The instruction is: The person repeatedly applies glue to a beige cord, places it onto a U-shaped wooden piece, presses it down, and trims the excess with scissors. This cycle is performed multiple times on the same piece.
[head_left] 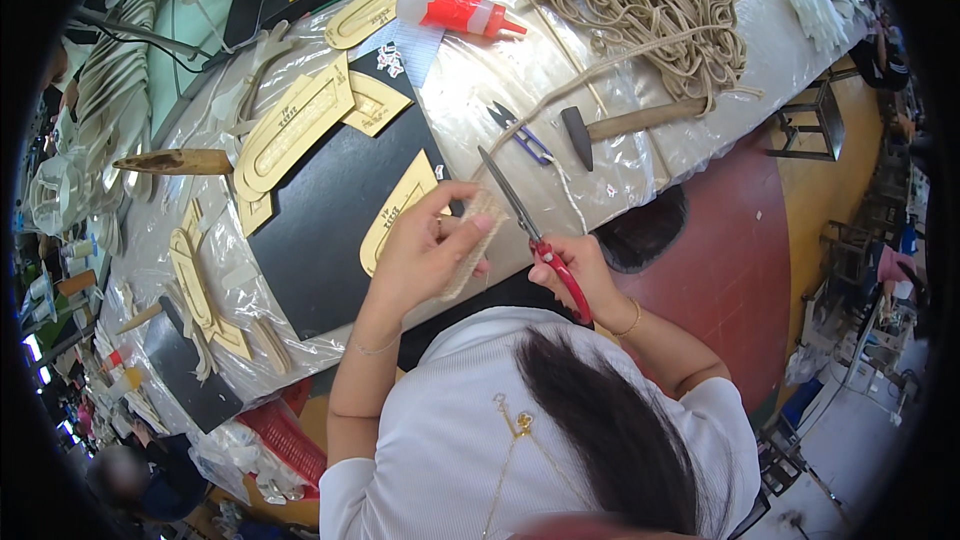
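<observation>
1. A long bench [640, 155] wrapped in clear plastic sheeting lies beyond both hands and carries everything else.
2. A big heap of beige braided rope [650, 0] sits at the far end of the bench, well beyond the right hand's fingers.
3. A black flat mat [320, 220] lies just left of and beyond the left hand's fingers, with a yellow card shoe-sole template [400, 210] on it close to those fingers; more such templates lie farther left.
4. A wooden-handled hammer with a dark head [620, 125] lies beyond the right hand, near a small pair of blue-handled thread snips [520, 135].
5. A clear squeeze bottle with a red nozzle [455, 10] lies on its side far beyond the left hand's fingers.
6. The left hand [425, 245] has its fingers closed around a short strip of beige woven braid [470, 245], pinching it near its upper end while the strip hangs down.
7. The right hand [580, 265] has its fingers wrapped shut on the red handles of a pair of long steel scissors [525, 220], whose blades point up and away, passing just beside the strip's upper end.
</observation>
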Demonstrator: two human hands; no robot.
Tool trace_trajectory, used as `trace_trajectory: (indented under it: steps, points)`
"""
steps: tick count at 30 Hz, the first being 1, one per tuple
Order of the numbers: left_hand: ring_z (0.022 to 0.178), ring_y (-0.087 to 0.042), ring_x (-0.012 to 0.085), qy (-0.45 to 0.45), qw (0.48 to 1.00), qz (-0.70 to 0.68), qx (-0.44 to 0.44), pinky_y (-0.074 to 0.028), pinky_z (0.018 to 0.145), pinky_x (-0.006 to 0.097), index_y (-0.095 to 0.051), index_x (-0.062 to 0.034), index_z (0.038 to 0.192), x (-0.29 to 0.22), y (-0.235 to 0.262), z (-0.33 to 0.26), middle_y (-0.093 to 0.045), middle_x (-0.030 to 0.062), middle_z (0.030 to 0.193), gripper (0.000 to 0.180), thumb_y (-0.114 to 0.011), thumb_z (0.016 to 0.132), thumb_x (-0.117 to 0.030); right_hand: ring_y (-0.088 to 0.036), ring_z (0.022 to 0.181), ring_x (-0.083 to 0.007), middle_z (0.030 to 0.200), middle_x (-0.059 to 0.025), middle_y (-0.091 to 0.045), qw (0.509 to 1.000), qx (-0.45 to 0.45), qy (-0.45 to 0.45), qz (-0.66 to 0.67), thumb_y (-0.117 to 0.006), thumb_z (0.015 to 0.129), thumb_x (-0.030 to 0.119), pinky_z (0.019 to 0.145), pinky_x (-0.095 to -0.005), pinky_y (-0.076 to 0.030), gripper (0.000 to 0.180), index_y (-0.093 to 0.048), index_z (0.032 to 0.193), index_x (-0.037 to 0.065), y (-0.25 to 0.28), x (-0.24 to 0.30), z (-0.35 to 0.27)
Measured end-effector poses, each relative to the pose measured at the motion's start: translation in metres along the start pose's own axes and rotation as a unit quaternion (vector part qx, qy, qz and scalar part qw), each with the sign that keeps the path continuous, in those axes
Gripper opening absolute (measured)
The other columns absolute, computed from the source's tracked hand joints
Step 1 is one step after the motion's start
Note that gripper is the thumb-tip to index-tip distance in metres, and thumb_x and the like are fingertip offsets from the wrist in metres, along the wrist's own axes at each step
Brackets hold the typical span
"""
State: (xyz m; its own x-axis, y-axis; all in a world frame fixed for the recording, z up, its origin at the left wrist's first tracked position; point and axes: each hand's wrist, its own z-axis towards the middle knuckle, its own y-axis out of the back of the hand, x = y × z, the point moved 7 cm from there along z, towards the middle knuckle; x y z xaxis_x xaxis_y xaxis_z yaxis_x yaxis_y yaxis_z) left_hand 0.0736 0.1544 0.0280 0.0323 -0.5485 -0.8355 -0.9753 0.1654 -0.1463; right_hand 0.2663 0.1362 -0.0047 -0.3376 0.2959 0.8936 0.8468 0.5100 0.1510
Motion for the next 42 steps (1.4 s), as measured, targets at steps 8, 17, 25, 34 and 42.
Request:
trace_trajectory:
  steps: [8, 17, 25, 34, 42]
  points:
    - [0.075, -0.070, 0.0168, -0.076, 0.977, -0.150, -0.130, -0.063, 0.060, 0.030, -0.055, -0.0011, 0.113, 0.012, 0.061, -0.013, -0.066, 0.0120, 0.089, 0.022, -0.062, 0.101, -0.018, -0.069, 0.088, -0.0364, 0.107, -0.0148, -0.065, 0.902, -0.139, 0.057, -0.404, -0.082, 0.078, 0.033, 0.075, -0.0442, -0.057, 0.050, -0.063, 0.113, 0.003, 0.040, 0.024, 0.022]
    - [0.074, -0.063, 0.0083, -0.118, 0.960, -0.141, -0.210, -0.052, 0.057, 0.021, -0.057, 0.0032, 0.123, 0.020, 0.068, -0.022, -0.066, 0.0084, 0.097, 0.037, -0.073, 0.091, -0.005, -0.065, 0.094, -0.0364, 0.103, -0.0181, -0.066, 0.825, -0.113, 0.174, -0.526, -0.074, 0.087, 0.030, 0.081, -0.0445, -0.053, 0.039, -0.065, 0.113, 0.002, 0.055, 0.107, 0.092]
    - [0.078, -0.065, 0.0081, -0.170, 0.954, -0.098, -0.228, -0.051, 0.056, 0.019, -0.056, 0.0037, 0.128, -0.002, 0.064, -0.042, -0.063, 0.0107, 0.111, 0.051, -0.080, 0.083, -0.001, -0.065, 0.105, -0.0334, 0.113, -0.0183, -0.065, 0.792, -0.200, 0.252, -0.519, -0.090, 0.067, 0.037, 0.088, -0.0433, -0.054, 0.085, -0.052, 0.136, 0.004, 0.043, 0.140, 0.261]
    - [0.081, -0.060, 0.0063, -0.284, 0.908, 0.038, -0.305, -0.050, 0.066, 0.019, -0.063, 0.0032, 0.127, -0.035, 0.080, -0.059, -0.061, 0.0061, 0.111, 0.051, -0.082, 0.079, 0.003, -0.062, 0.117, -0.0273, 0.137, -0.0124, -0.056, 0.885, -0.009, 0.373, 0.277, -0.078, 0.070, 0.071, 0.100, -0.0446, -0.055, 0.105, -0.042, 0.146, 0.007, 0.040, 0.200, 0.154]
    - [0.079, -0.056, 0.0052, -0.307, 0.907, 0.073, -0.278, -0.046, 0.066, 0.018, -0.066, 0.0043, 0.125, -0.059, 0.064, -0.073, -0.060, 0.0054, 0.110, 0.052, -0.083, 0.076, 0.006, -0.069, 0.086, -0.0253, 0.103, -0.0158, -0.065, 0.896, -0.070, 0.365, 0.243, -0.054, 0.059, 0.097, 0.072, -0.0359, -0.059, 0.119, -0.051, 0.124, -0.003, -0.014, 0.214, 0.099]
